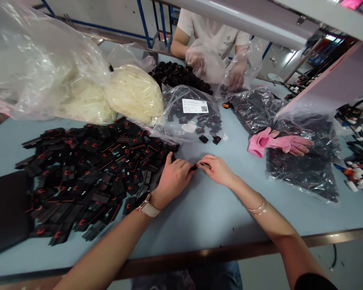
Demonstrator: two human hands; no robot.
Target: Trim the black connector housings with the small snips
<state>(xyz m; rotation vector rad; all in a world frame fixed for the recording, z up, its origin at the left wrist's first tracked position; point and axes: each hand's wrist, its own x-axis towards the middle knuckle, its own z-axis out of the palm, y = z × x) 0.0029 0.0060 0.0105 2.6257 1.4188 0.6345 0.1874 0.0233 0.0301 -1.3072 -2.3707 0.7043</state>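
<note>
My left hand (176, 174), with a watch (149, 205) at its wrist, is closed on a small black plastic part (195, 167) above the table. From the other side my right hand (217, 169) pinches a small dark piece at the end of that part; its exact shape is hidden by the fingers. Just left of my left hand spreads a big heap of black plastic connector housings (90, 173), many with red-orange clips. Behind my hands lies a clear bag (187, 121) with a white label, holding similar small black pieces.
A black tray (6, 209) stands at the left edge. Bags of cream-coloured parts (134, 92) sit behind the heap. Pink gloves (278, 143) lie on bags of dark parts (302, 173) at right. Opposite, a co-worker's hands (237, 76) handle a clear bag. Cables (357, 173) lie far right.
</note>
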